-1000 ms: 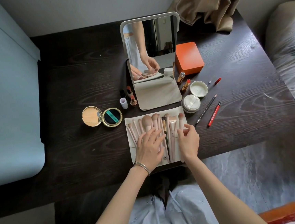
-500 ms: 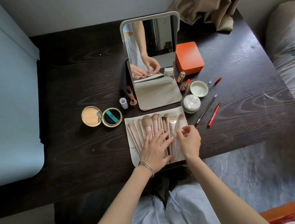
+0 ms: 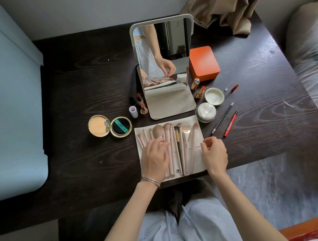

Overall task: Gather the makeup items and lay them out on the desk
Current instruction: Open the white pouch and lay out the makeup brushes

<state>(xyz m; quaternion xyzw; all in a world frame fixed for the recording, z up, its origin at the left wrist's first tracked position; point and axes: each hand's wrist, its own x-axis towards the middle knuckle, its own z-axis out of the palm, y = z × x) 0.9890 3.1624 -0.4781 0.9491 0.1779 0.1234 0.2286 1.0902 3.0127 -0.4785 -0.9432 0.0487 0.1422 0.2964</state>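
Two hands are over the brush roll (image 3: 200,155) at the near edge of the bench (image 3: 80,156), and they've drifted apart since half a second ago. The left hand (image 3: 155,160) lies with relaxed fingers on the pink brushes (image 3: 168,138) at the roll's left side; before, its fingers were spread across the middle. It holds nothing. The right hand (image 3: 213,152) has slid out to the roll's right edge, thumb and forefinger pinched together, though I can't tell whether anything is between them. The black-handled brush (image 3: 178,147) in the middle is now uncovered, lying straight among the pink ones.

Nothing else has moved. The standing mirror (image 3: 163,62) sits just behind the roll, the orange box (image 3: 203,62) to its right. The open gold compact (image 3: 109,125) sits left of the roll, small lipsticks (image 3: 142,107) just left of the mirror's base. The powder jar (image 3: 205,112) and its lid (image 3: 213,97) touch near the roll's far right corner, with a dark pencil (image 3: 222,118) and red pen (image 3: 231,123) lying beside them.
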